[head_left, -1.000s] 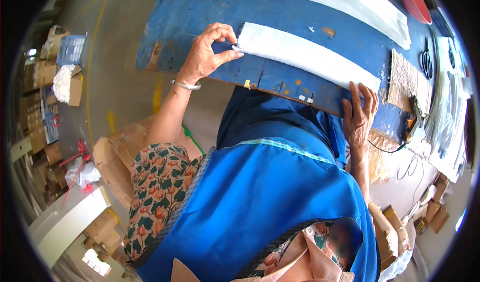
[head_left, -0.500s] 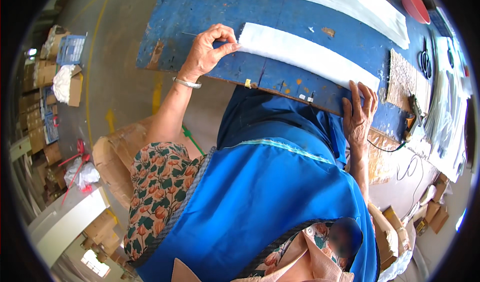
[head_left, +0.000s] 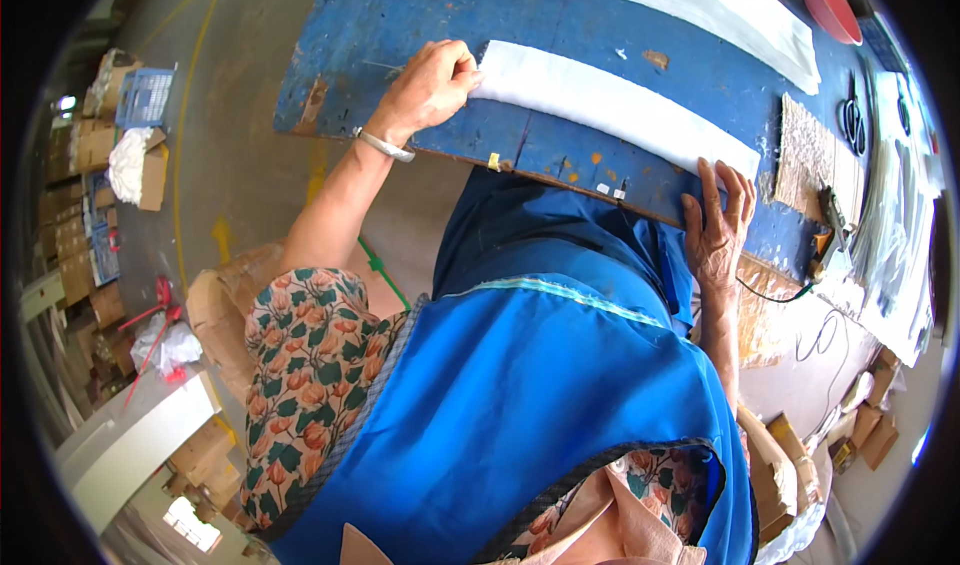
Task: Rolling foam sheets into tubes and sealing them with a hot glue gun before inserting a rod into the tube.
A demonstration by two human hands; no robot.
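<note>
Both hands on white strip [head_left: 610, 105]: left [head_left: 432, 87] pinching end, right [head_left: 718, 227] flat, open.

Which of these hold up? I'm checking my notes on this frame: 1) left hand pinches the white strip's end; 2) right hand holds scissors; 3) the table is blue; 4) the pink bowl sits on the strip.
1) True: the left hand pinches the end of the white strip.
2) False: the right hand lies flat at the strip's other end; the scissors lie apart.
3) True: the table is blue.
4) False: the pink bowl sits at the table's far edge.
</note>
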